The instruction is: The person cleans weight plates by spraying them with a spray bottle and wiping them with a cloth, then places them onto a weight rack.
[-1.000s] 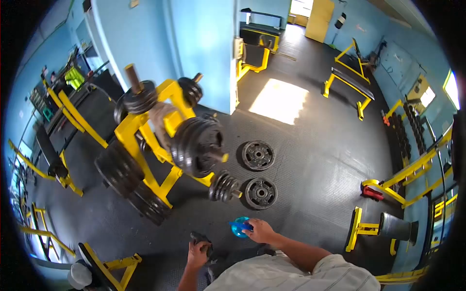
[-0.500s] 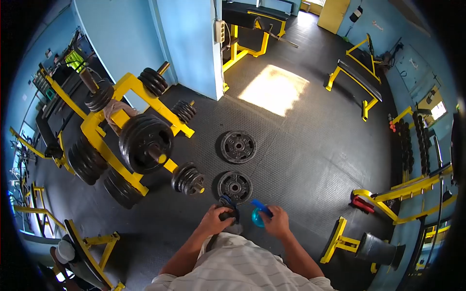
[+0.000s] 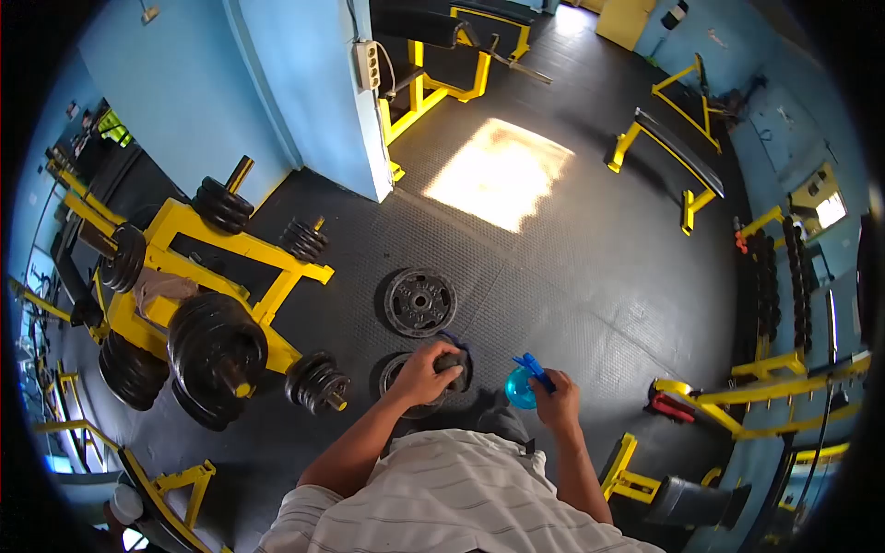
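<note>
My left hand (image 3: 426,371) is closed round a dark, soft-looking item (image 3: 453,362) with a blue edge; its exact kind is hard to make out. In my right hand (image 3: 559,398) is a clear blue spray bottle (image 3: 521,387) with a bright blue trigger head, gripped near the top. Two black weight plates lie flat on the floor. The farther plate (image 3: 420,302) shows whole; my left hand and forearm partly cover the nearer plate (image 3: 391,372).
A yellow rack (image 3: 267,304) loaded with black plates stands at the left. A blue wall corner (image 3: 373,166) with a socket strip is ahead. Yellow-framed benches (image 3: 682,152) stand farther back; a dumbbell rack (image 3: 800,286) and a yellow machine (image 3: 728,415) are on the right.
The view has shifted, so the rack appears farther left. My left hand has moved forward with the dark item, over the nearer plate. The bottle is still in my right hand.
</note>
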A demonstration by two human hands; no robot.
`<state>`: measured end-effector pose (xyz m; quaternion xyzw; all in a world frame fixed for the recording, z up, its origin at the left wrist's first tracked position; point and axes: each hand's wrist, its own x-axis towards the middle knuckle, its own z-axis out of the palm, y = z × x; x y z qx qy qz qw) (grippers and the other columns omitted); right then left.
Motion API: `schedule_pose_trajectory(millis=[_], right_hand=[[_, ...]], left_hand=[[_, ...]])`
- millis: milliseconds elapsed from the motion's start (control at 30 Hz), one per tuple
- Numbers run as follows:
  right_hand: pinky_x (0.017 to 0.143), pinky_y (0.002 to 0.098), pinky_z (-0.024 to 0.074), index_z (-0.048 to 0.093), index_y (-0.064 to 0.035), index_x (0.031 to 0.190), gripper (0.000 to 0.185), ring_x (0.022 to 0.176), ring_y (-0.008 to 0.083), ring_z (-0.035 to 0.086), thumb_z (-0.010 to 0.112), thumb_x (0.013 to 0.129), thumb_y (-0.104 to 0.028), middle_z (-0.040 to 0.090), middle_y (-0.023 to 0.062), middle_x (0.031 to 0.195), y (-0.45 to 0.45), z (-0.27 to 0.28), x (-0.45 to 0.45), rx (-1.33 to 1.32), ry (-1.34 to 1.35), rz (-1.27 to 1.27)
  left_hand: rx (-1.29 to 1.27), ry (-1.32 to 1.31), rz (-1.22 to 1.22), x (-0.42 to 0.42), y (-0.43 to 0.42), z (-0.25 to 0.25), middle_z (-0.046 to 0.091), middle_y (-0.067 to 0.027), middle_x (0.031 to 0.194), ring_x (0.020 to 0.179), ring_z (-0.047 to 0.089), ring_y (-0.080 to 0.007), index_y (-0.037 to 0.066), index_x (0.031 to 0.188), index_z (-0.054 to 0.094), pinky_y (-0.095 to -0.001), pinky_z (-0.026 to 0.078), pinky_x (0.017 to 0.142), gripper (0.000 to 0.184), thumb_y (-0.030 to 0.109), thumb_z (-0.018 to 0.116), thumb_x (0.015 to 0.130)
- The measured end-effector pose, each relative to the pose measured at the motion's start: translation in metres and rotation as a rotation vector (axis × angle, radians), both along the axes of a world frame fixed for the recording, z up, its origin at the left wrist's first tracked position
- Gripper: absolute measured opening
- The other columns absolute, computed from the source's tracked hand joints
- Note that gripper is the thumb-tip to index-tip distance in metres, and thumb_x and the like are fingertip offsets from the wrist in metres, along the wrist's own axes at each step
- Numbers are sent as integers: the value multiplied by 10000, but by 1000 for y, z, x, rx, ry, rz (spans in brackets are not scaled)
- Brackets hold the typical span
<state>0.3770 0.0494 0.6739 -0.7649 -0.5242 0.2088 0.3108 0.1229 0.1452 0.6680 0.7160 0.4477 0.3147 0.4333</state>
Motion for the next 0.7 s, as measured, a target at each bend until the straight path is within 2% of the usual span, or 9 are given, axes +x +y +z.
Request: schedule_pose_trajectory(millis=[67, 167, 200, 267, 367, 433, 500, 567, 700], right_hand=[[636, 368, 483, 664, -3, 911, 238, 696, 306, 624, 706, 763, -184, 635, 163, 775, 35, -12, 30, 26, -78, 40], [683, 406, 482, 660, -15, 946, 266, 759, 338, 624, 707, 755, -195, 640, 166, 833, 104, -26, 75, -15, -24, 125], [669, 406, 483, 657, -13, 942, 268, 753, 335, 625, 717, 749, -188, 636, 166, 822, 126, -42, 95, 25, -41, 181], [662, 405, 484, 654, -14, 942, 261, 749, 333, 625, 721, 747, -174, 635, 164, 816, 177, -47, 124, 28, -57, 308], [648, 400, 486, 647, -17, 937, 247, 736, 333, 623, 726, 744, -149, 634, 161, 808, 237, -37, 168, 89, -88, 448], [642, 397, 486, 643, -18, 933, 240, 728, 334, 621, 727, 743, -138, 633, 159, 805, 278, -23, 187, 133, -90, 600], [652, 383, 494, 631, -7, 934, 218, 720, 321, 634, 715, 756, -101, 641, 182, 816, 318, -6, 204, 118, -81, 637], [645, 377, 491, 635, -1, 906, 193, 715, 315, 633, 711, 761, -102, 639, 179, 806, 365, -2, 214, 171, -91, 725], [623, 381, 474, 636, 15, 868, 179, 707, 329, 624, 706, 763, -111, 629, 187, 791, 446, 8, 209, -57, -213, 898]], left_hand=[[-97, 20, -14, 32, 27, -1, 656, -146, 893, 862, 639, -305, 41, 930, 633, -389, 491, 768, 247, 211, 688, 759], [-149, 89, -111, 90, 72, -41, 643, -123, 950, 916, 615, -295, 56, 945, 625, -377, 477, 781, 263, 249, 695, 780], [-153, 95, -43, 107, 88, -48, 643, -123, 950, 916, 615, -295, 56, 945, 625, -377, 477, 781, 263, 249, 695, 780], [-183, 92, -39, 144, 119, -55, 646, -132, 873, 853, 630, -293, 44, 901, 620, -371, 480, 718, 239, 235, 692, 779], [-303, 35, 205, 181, 154, -56, 649, -165, 884, 870, 633, -336, 34, 896, 624, -392, 491, 743, 234, 220, 684, 767], [-206, 20, 333, 194, 167, -64, 646, -170, 890, 859, 635, -334, 29, 913, 608, -398, 491, 728, 231, 212, 671, 786], [-138, -103, 445, 200, 182, -54, 642, -131, 869, 808, 636, -280, 31, 909, 589, -355, 483, 694, 186, 171, 668, 815], [-146, -154, 509, 197, 207, -51, 639, -126, 875, 829, 634, -282, 33, 925, 580, -363, 483, 708, 169, 159, 647, 836], [-153, -124, 723, 201, 257, -63, 634, -156, 910, 858, 628, -315, 35, 933, 578, -380, 480, 730, 181, 187, 630, 850]])
